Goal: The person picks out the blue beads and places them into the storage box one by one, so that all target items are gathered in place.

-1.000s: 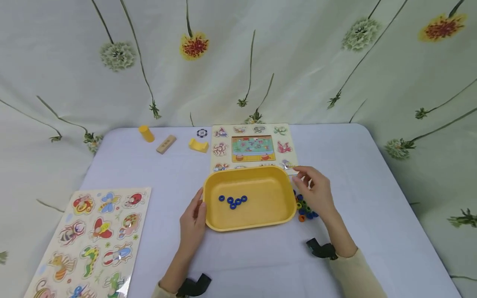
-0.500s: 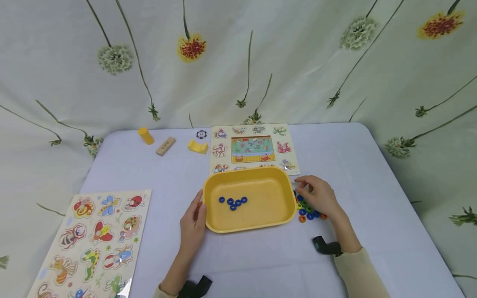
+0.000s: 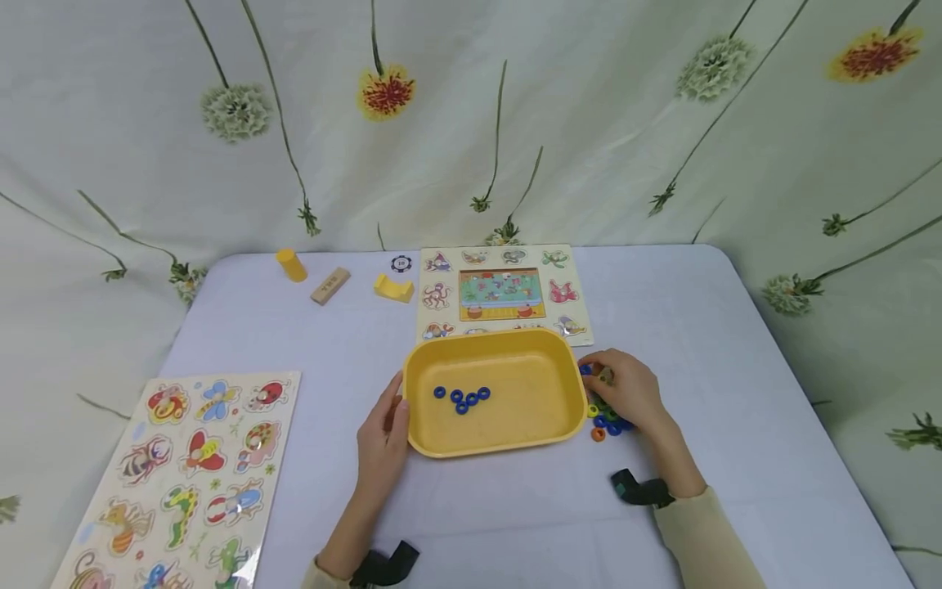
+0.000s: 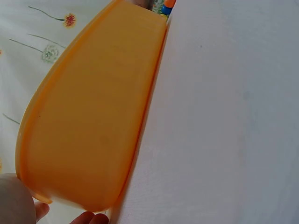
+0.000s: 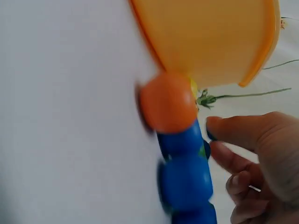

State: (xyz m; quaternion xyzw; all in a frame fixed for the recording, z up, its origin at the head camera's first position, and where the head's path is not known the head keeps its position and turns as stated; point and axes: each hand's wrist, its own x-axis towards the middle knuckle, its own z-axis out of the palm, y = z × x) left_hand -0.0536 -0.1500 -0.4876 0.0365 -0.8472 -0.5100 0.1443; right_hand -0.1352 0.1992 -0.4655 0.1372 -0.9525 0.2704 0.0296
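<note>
A shallow yellow tray (image 3: pixel 515 425) sits mid-table, with several blue ring beads (image 3: pixel 462 407) lying loose in its left half. My left hand (image 3: pixel 383 438) holds the tray's left end; fingertips (image 4: pixel 86 218) show at its edge in the left wrist view. Just off the tray's right end, my right hand (image 3: pixel 629 388) pinches a blue ring bead (image 3: pixel 585 370) between thumb and index finger. Beneath that hand is a pile of blue, green, yellow and orange beads, partly hidden by it; an orange bead (image 3: pixel 598 434) lies at its near side.
Behind the tray lies a sea-animal picture board (image 3: pixel 555 315), partly covered by it. An insect picture board (image 3: pixel 187 483) is at front left. Toward the back left are a yellow cylinder (image 3: pixel 291 266), a wooden block (image 3: pixel 330 286), a yellow arched block (image 3: pixel 393 288) and a round chip (image 3: pixel 401 263).
My right hand dipped to the bead pile, and its fingers closed on a blue ring bead. The left hand and the tray stay put.
</note>
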